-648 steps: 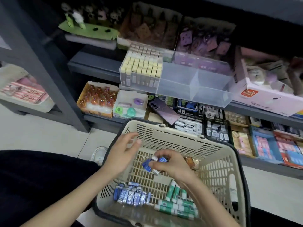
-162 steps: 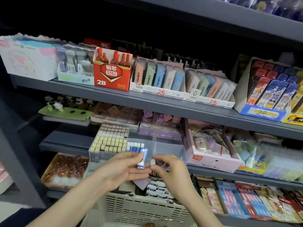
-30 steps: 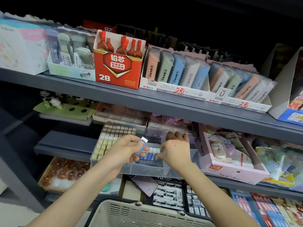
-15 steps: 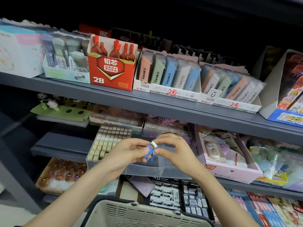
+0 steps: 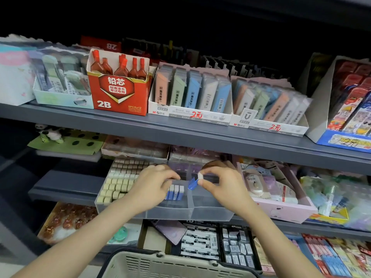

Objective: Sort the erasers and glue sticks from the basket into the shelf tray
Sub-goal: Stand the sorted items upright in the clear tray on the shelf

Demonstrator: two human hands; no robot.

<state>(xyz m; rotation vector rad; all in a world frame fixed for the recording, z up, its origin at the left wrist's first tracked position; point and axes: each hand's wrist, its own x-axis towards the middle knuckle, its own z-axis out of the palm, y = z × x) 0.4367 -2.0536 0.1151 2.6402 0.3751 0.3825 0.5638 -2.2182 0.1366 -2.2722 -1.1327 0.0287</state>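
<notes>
Grey metal shelving fills the view. An upper shelf board [image 5: 200,138] runs across the middle, tilting down to the right, and a lower shelf board [image 5: 64,189] shows at the left beneath it. Another grey board [image 5: 313,11] crosses the top right corner. The recess [image 5: 180,23] behind the top row is nearly black, while the shelf fronts are evenly lit. A strip of pale floor [image 5: 8,265] shows at the bottom left.

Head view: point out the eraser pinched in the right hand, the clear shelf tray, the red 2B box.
eraser [image 5: 192,184], head view, on its blue sleeve.
clear shelf tray [image 5: 210,213], head view, on its front wall.
red 2B box [image 5: 120,101], head view, on its front face.
</notes>
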